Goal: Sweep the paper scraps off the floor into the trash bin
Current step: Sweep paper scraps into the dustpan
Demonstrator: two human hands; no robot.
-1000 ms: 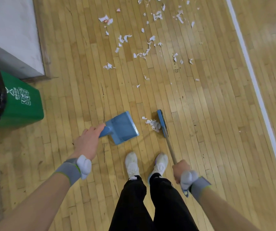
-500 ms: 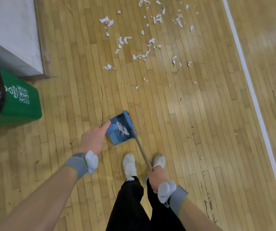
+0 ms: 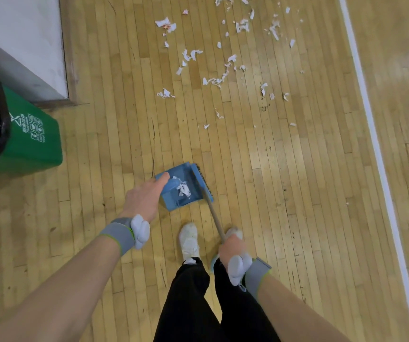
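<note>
one wide-angle view from the person's head, facing forward and steeply down at the wooden floor (image 3: 297, 183) from standing height. both forearms (image 3: 50, 292) enter at the bottom edge, legs (image 3: 191, 304) directly beneath. it spans from trash bin (image 3: 35, 144) at left to white line (image 3: 376, 149) at right.

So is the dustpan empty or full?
Not empty: a small clump of white scraps lies inside the dustpan, broom at its edge.

White court line (image 3: 371, 124), pale wall (image 3: 18, 33)
</note>
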